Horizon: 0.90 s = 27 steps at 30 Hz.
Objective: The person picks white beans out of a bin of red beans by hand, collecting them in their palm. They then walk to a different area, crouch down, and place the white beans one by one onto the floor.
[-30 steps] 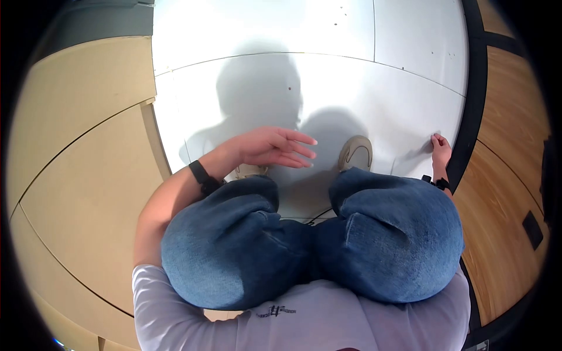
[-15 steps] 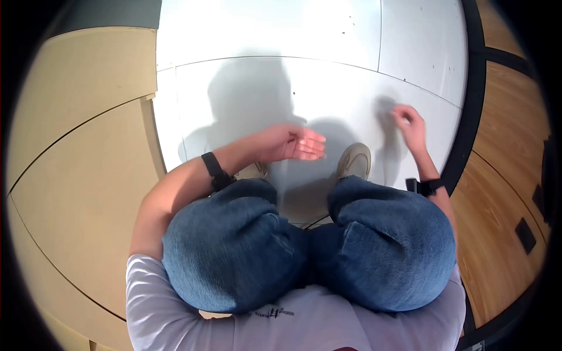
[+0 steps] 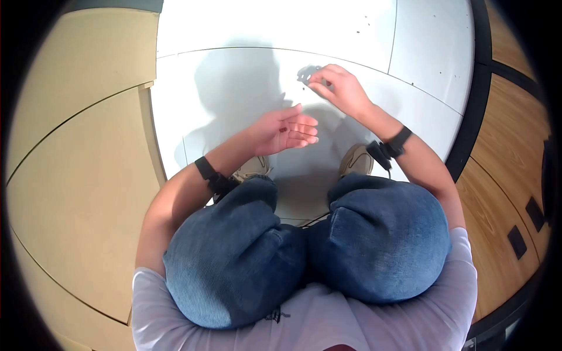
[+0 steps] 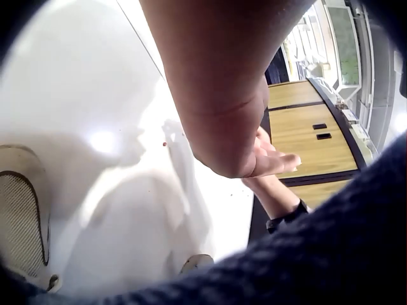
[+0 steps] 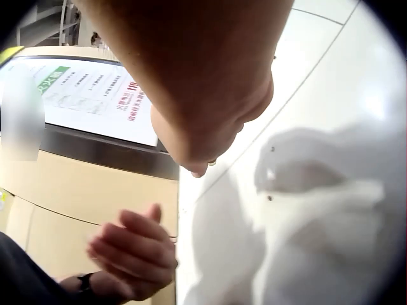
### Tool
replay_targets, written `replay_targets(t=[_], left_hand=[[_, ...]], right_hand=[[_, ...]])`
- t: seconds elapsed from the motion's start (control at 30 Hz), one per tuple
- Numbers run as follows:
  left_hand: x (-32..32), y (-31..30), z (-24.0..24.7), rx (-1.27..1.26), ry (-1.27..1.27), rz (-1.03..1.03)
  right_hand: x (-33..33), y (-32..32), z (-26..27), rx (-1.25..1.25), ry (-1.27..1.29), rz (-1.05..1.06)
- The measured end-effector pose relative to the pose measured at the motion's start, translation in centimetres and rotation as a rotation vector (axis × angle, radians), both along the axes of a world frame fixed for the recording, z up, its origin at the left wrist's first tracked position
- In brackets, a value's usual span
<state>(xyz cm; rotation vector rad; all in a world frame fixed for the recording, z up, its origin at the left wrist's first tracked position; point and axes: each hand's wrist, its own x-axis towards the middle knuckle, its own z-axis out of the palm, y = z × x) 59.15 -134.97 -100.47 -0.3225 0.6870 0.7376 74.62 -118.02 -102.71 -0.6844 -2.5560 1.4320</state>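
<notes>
Noted right hand (image 3: 342, 90) stretched low over white floor (image 3: 234, 88), fingers (image 3: 321, 89) pinched on a tiny pale bit (image 5: 210, 163). Found left hand (image 3: 281, 130) cupped palm-up, relaxed, nothing seen in it. Saw dark specks (image 5: 272, 149) just beneath the pinch, others farther off — judged gathering partway, more left.
</notes>
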Motion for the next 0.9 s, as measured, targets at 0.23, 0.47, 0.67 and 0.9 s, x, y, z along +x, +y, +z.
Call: replay_targets(t=[0.23,0.47,0.67,0.9], left_hand=[[0.4,-0.5,-0.5,-0.054,0.047,0.081],[-0.3,-0.7,-1.3,-0.132,0.126,0.130],[0.9,0.9,-0.9,-0.092,0.257,0.118],[1.7,4.0,-1.7,0.016,0.051,0.049]], right_hand=[[0.0,-1.1,-6.6,0.202,-0.165,0.143],[-0.2,-0.9,-4.9,0.126,-0.063,0.119],[0.2,-2.0,3.4,0.126,0.290,0.217],[13.7,8.6,-2.4,0.222,-0.154,-0.683]])
